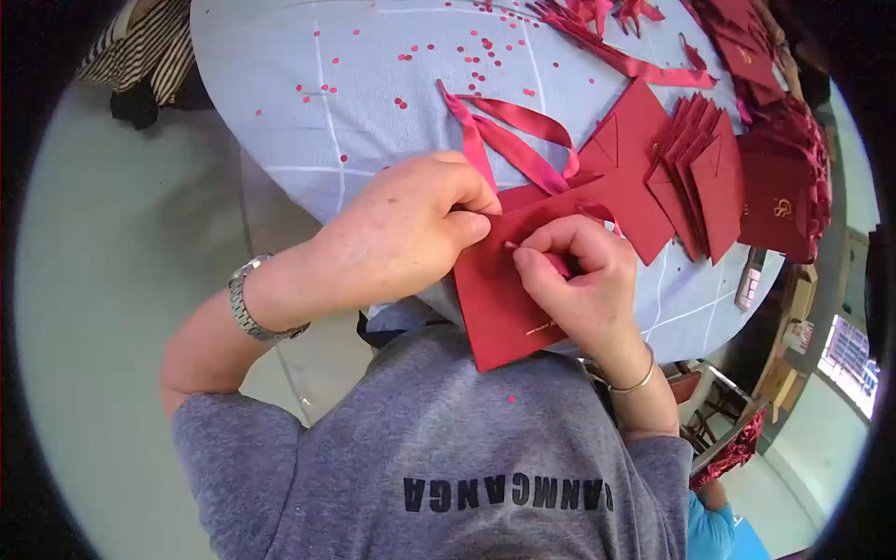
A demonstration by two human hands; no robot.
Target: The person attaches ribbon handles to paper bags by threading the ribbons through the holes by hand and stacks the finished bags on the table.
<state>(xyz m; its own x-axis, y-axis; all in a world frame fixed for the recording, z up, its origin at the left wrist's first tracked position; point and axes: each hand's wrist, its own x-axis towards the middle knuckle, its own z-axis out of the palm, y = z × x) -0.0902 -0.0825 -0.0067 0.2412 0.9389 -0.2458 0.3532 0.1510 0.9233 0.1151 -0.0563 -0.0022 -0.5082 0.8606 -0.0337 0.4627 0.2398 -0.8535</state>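
A dark red paper bag (495, 313) with small gold print is held tilted at the table's edge, close to my body. My left hand (401, 229) pinches its upper edge between thumb and forefinger. My right hand (586, 275) is closed over the bag's face, and a pinkish-red ribbon (560, 265) shows in its fingers, with a small tip poking out beyond the thumb. A longer loop of red ribbon (523, 154) lies on the cloth just past the bag. Exactly where the ribbon passes through the bag is hidden by my fingers.
Folded red bags (700, 182) lie fanned to the right, beside a stack of finished-looking bags (782, 201). More ribbons (644, 67) and scattered red paper dots (476, 77) cover the pale checked tablecloth (299, 121). Another person's blue sleeve (709, 527) shows at lower right.
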